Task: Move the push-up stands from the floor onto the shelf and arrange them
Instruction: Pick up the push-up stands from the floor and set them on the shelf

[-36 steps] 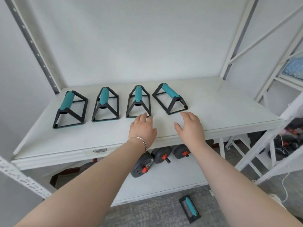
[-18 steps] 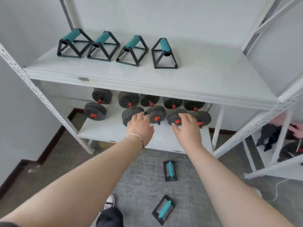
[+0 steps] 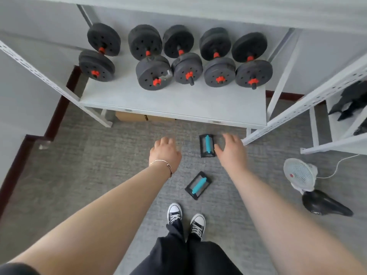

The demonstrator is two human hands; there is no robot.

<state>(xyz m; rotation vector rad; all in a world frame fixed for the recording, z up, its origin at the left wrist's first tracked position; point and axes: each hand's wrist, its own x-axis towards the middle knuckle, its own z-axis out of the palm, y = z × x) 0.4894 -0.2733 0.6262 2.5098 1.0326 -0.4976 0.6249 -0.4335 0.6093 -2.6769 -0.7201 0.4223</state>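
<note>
Two black push-up stands with teal grips lie on the grey carpet. The far push-up stand (image 3: pixel 207 145) is just in front of the lower shelf's edge; the near push-up stand (image 3: pixel 198 185) lies turned at an angle, closer to my feet. My right hand (image 3: pixel 231 150) hovers open just to the right of the far stand, its thumb close to the frame. My left hand (image 3: pixel 165 150) is open and empty, a hand's width left of the same stand. The upper shelf (image 3: pixel 218 10) shows only as its underside at the top edge.
The lower shelf (image 3: pixel 178 104) carries several black dumbbells (image 3: pixel 153 72) with red collars. A white shelf upright (image 3: pixel 297 110) slants past my right hand. A small white fan (image 3: pixel 299 174) and a black bike saddle (image 3: pixel 323 204) lie on the floor at right. My sneakers (image 3: pixel 186 217) stand below the near stand.
My view has tilted down from the upper shelf with its row of stands to the floor. Both hands have dropped from shelf height to just above the carpet, either side of the far stand.
</note>
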